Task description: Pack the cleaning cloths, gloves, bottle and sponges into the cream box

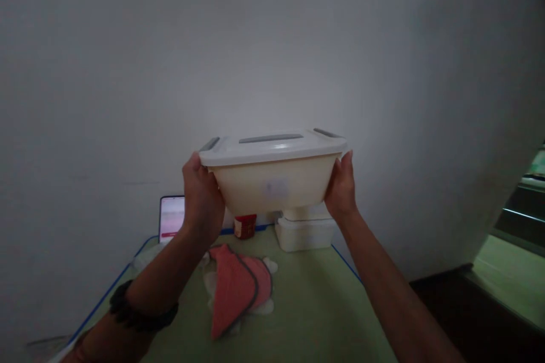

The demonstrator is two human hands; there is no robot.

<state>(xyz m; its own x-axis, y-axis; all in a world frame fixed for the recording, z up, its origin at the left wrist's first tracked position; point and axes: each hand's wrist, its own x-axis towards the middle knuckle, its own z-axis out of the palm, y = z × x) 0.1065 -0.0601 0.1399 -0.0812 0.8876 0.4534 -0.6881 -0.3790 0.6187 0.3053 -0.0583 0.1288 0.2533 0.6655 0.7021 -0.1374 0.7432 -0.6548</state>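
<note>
A cream storage box (247,184) with a white lid and grey inserts is held up in the air above the table, lid on top. My left hand (203,204) grips its left end, thumb near the lid's rim. At the opposite end, my right hand (342,190) is closed on the box, with fingers reaching up beside the lid. The fingers under and behind the box are partly hidden. Below, a pink cloth (238,289) with dark edging lies crumpled on the green tabletop (306,300).
Behind the held box stand a white container (304,235) and a red container (244,227), both partly covered by it. A device with a lit screen (172,215) leans at the back left. A grey wall (272,39) rises directly behind the table.
</note>
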